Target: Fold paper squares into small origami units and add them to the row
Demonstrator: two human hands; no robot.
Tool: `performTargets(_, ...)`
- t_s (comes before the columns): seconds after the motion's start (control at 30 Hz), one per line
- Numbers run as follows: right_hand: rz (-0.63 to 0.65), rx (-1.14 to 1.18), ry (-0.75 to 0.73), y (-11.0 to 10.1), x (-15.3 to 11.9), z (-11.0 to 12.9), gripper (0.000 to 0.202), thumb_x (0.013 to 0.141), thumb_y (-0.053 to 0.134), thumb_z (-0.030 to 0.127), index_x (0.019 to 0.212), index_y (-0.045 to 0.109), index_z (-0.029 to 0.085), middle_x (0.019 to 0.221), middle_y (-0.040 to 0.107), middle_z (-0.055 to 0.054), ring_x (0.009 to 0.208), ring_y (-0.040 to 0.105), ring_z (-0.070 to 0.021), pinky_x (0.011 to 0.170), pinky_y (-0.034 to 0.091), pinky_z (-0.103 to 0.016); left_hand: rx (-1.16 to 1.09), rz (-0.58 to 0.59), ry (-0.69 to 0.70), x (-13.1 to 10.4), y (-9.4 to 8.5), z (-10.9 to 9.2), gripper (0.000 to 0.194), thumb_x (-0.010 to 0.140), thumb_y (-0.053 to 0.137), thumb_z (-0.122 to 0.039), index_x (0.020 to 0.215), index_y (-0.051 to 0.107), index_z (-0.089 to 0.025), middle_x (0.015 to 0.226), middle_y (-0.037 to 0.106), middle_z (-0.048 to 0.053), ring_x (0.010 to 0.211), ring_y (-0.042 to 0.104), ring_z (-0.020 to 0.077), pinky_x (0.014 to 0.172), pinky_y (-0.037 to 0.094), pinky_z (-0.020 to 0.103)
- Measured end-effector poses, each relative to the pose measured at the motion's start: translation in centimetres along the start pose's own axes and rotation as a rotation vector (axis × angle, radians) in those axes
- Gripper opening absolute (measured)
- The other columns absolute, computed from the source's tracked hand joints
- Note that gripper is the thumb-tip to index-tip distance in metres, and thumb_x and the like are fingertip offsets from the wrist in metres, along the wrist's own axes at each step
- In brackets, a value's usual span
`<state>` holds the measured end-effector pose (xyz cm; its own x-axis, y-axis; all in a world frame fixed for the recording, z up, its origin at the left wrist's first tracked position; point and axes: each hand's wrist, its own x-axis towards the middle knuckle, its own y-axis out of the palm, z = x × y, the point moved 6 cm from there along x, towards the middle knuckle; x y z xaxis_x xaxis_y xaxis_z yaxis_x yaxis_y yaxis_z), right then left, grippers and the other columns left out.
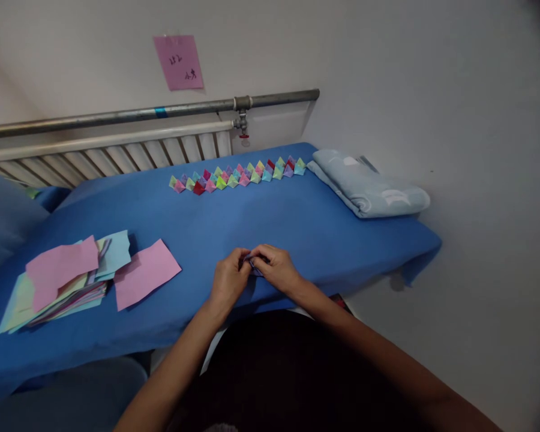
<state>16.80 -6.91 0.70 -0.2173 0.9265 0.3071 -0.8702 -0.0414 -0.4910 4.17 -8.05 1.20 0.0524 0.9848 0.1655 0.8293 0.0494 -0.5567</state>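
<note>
A small folded purple paper [254,267] is pinched between my two hands near the front edge of the blue-covered table [216,234]. My left hand [229,273] has its thumb and fingers closed on the paper's left side. On the right side, my right hand [276,267] is closed on it too, fingertips nearly touching those of the left. The fingers hide much of the paper. Rows of small folded paper pieces [233,180] in many colours lie along the back of the table.
Coloured paper sheets [63,270] are piled at the left, with a pink sheet [146,274] beside them. A folded light blue blanket [371,186] lies back right. Behind the table are a radiator [153,150] and a metal pipe [198,108].
</note>
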Motion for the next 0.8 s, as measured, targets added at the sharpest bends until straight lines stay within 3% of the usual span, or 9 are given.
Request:
performTargets(0.1,-0.005,0.006,0.019,-0.1,0.1,-0.1,0.014,0.081,0.054,0.013,0.073,0.061,0.022,0.073,0.063,0.002,0.071,0.057,-0.0127,0.072,0.044,-0.026,-0.025,0.004,-0.018,0.1,0.1,0.2,0.021,0.081,0.055,-0.011,0.095,0.068,-0.02,0.083,0.073,0.001,0.072,0.066,0.0141,0.069,0.051,0.026)
performTargets(0.2,-0.013,0.044,0.049,-0.4,0.1,-0.2,0.009,0.084,0.054,0.021,0.083,0.063,0.022,0.075,0.064,0.001,0.07,0.058,-0.0129,0.069,0.046,-0.026,-0.059,-0.018,-0.056,0.3,0.1,1.0,0.022,0.081,0.054,-0.012,0.098,0.067,-0.019,0.082,0.072,0.002,0.072,0.066,0.0145,0.069,0.051,0.026)
performTargets(0.3,-0.078,0.158,0.119,-1.0,-0.5,-0.4,0.016,0.085,0.056,0.033,0.095,0.062,0.022,0.08,0.064,0.0,0.071,0.06,-0.0135,0.065,0.047,-0.026,-0.109,-0.056,-0.111,0.5,0.0,2.0,0.027,0.081,0.053,-0.013,0.105,0.065,-0.017,0.082,0.07,0.003,0.069,0.064,0.0146,0.066,0.051,0.026)
performTargets(0.4,-0.135,0.199,0.15,-1.2,-1.5,-0.2,0.019,0.083,0.059,0.039,0.091,0.061,0.022,0.08,0.063,0.0,0.07,0.059,-0.0138,0.063,0.048,-0.026,-0.178,-0.087,-0.16,0.5,-0.1,2.7,0.03,0.08,0.054,-0.014,0.108,0.063,-0.016,0.082,0.069,0.003,0.067,0.063,0.0145,0.064,0.051,0.026)
performTargets(0.63,-0.129,0.133,0.2,-0.3,-1.9,0.2,0.026,0.078,0.066,0.036,0.1,0.06,0.022,0.088,0.064,-0.002,0.063,0.058,-0.0113,0.06,0.048,-0.026,-0.382,-0.113,-0.246,0.2,0.4,2.7,0.031,0.078,0.056,-0.014,0.109,0.06,-0.015,0.084,0.069,0.004,0.07,0.065,0.0148,0.065,0.053,0.026)
performTargets(0.8,-0.171,0.103,0.211,-0.3,-1.4,-0.4,0.023,0.08,0.061,0.029,0.102,0.06,0.023,0.084,0.064,-0.001,0.069,0.06,-0.0139,0.062,0.049,-0.026,-0.527,-0.087,-0.296,-0.5,1.5,1.9,0.036,0.079,0.056,-0.015,0.115,0.055,-0.014,0.084,0.069,0.004,0.068,0.067,0.0134,0.069,0.056,0.029)
